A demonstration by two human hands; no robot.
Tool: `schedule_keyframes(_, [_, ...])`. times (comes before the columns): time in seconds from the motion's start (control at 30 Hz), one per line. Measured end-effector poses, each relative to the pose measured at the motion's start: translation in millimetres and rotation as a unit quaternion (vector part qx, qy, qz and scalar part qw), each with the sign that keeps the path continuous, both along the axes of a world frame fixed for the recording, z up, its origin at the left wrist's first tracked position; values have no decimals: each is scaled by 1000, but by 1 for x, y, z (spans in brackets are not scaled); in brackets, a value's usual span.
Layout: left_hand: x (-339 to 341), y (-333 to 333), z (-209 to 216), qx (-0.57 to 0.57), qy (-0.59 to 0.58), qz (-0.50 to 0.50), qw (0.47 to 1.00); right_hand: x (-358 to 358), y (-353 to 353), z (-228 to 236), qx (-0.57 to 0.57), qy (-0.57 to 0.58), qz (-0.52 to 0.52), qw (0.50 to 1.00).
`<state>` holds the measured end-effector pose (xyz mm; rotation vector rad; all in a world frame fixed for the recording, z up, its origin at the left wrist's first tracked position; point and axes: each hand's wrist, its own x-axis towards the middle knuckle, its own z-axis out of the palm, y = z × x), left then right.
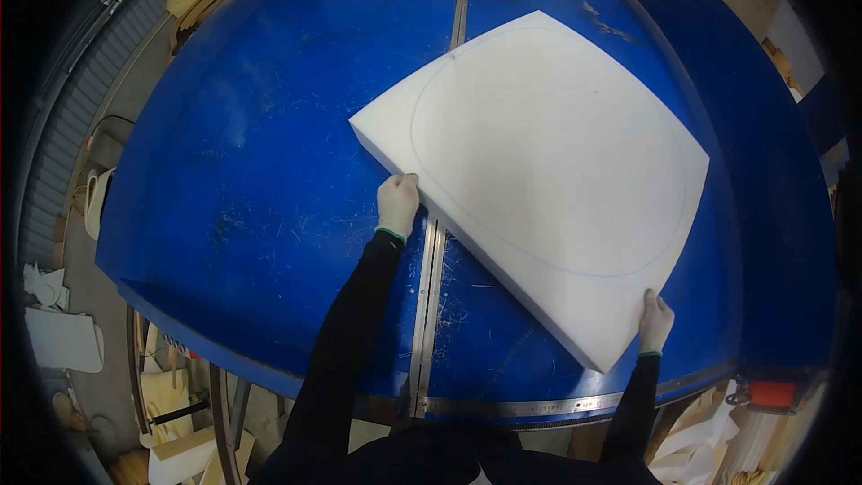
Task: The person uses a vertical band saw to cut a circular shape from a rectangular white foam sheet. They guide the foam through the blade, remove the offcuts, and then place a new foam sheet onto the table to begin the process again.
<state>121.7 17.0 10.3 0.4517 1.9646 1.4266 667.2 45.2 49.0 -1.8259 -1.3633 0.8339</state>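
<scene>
In the middle, holds with left hand (398, 204), with fingers clamped on a big white block (549, 166), right of the middle, over a blue table (251, 153). At lower right, holds it with right hand (656, 320), with fingers clamped too.

- Head view: a wide fisheye camera, the left of two worn side by side on the person's head, above the near edge of the blue table (269, 144).
- Direction: steeply downward and toward the far side; upright, unmirrored, with the dark sleeves (348, 328) entering from the near side.
- Range: near; the left hand (397, 203), right hand (656, 321) and white block (552, 153) lie wholly in the field, the block right of centre.
- Field: straight edges bow toward the rim, ringed by black; floor (87, 287) shows beyond the table at left.
</scene>
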Motion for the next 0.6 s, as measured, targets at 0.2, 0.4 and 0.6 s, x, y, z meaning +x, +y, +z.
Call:
schedule_keyframes(0.2, [17,7,-25,64,77,26,995,20,57,-4,19,-21,41,999])
schedule_keyframes(0.4, [63,19,15,22,65,-6,998,68,118,-22,28,-13,24,999])
schedule_keyframes(0.6, [80,27,19,12,48,4,999,75,179,-21,-10,0,33,999])
